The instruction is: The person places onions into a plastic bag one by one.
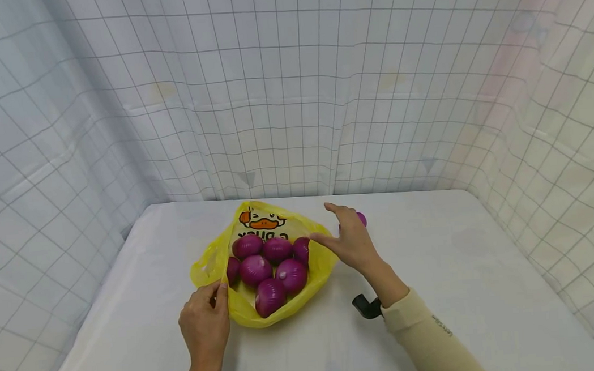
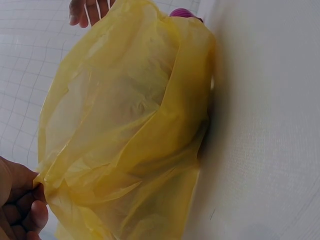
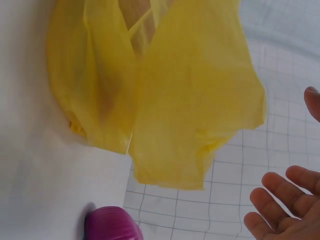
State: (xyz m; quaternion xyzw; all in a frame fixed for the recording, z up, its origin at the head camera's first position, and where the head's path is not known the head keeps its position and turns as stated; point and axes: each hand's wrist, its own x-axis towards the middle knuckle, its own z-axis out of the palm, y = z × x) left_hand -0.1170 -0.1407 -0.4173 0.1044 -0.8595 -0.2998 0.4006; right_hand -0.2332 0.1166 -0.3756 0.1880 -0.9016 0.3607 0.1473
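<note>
A yellow plastic bag (image 1: pixel 323 263) with a duck print stands with its mouth open on the table. Several purple onions (image 1: pixel 255 271) lie inside it. At the bag's near left rim, my left hand (image 1: pixel 204 323) pinches the edge between thumb and finger; the left wrist view shows the same pinch on the gathered yellow film (image 2: pixel 115 165). My right hand (image 1: pixel 352 240) hovers by the bag's right rim, thumb and fingers spread, holding nothing. Beyond it one onion (image 1: pixel 362 218) lies outside the bag, mostly hidden in the head view; the right wrist view shows this onion (image 3: pixel 112 224) on the table.
The white table (image 1: pixel 435 273) carries the bag and the loose onion. Grid-patterned white curtains (image 1: pixel 291 95) hang behind the table and on both sides. A black curved piece (image 1: pixel 367 306) shows at the right wrist beside the cuff.
</note>
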